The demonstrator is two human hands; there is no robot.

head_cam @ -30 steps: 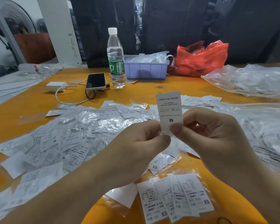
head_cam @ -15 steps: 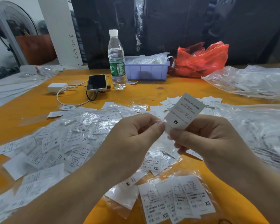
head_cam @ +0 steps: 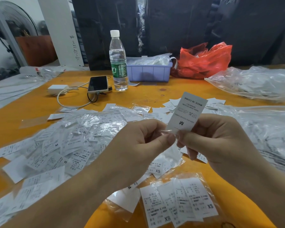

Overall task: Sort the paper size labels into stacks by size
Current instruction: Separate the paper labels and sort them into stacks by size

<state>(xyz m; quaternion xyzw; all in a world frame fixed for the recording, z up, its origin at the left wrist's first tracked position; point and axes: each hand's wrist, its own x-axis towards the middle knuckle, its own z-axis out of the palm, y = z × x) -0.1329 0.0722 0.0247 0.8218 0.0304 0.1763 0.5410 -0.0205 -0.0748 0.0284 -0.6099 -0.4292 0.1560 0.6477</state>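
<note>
Head view: M label held upright above the table, its lower edge pinched by the fingers of the left hand and right hand. Thin, featherlight, floppy paper; likely slippery in its clear sleeve. Best gripped at an edge.

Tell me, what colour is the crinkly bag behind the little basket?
Red. The plastic bag shows clearly in the head view.

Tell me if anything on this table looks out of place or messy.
The unsorted labels lie in a loose heap across the orange table, many still in clear sleeves. An M label lies just left of the XS stack. Both hands pinch another M label.
</note>
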